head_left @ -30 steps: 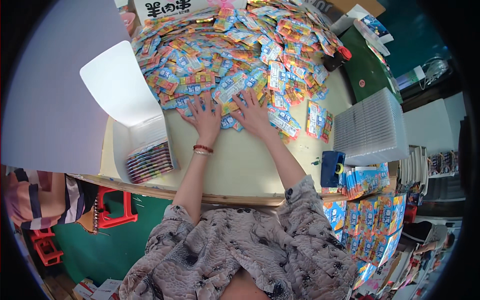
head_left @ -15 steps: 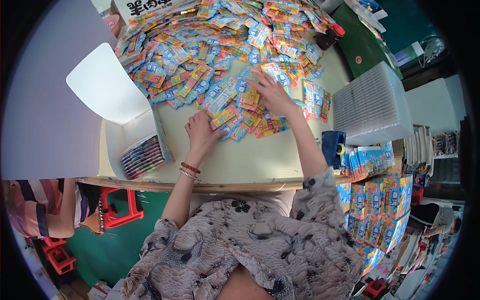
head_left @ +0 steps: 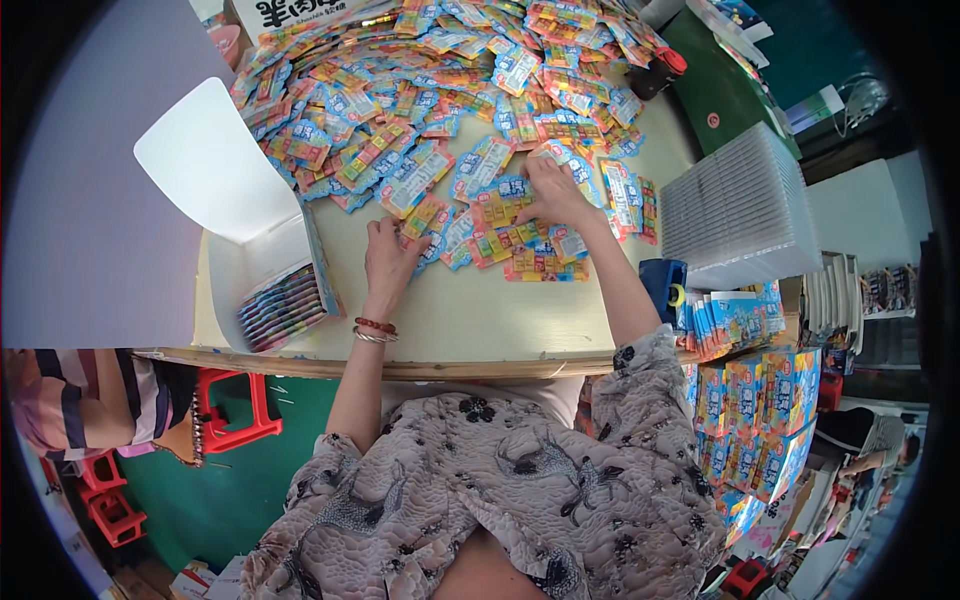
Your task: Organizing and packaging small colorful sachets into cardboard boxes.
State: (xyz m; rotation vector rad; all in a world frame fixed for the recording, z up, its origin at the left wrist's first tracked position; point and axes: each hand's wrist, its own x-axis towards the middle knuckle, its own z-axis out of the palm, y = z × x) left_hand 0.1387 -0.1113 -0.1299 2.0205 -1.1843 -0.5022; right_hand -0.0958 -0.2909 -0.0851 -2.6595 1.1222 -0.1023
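Observation:
Small colourful packets, blue, yellow and pink with scalloped edges, lie loosely overlapping on the pale table. My left hand is closed on a packet at the left of the nearer group, with thumb and fingers at its edges. My right hand curls over the right end of another packet, thumb below and fingers above. A packet with its pale back up lies between my hands, towards the heap. Beside my left hand stands an open white box with a row of packets inside.
A stack of clear plastic trays stands on the right, near a blue tape dispenser. Printed display boxes are piled below. A dark red-capped bottle stands far right. Another person sits at left near a red stool.
My left hand has drawn slightly left and nearer, with a packet between its fingers. My right hand has gone from spread to curled. Packets between my hands have been shifted apart.

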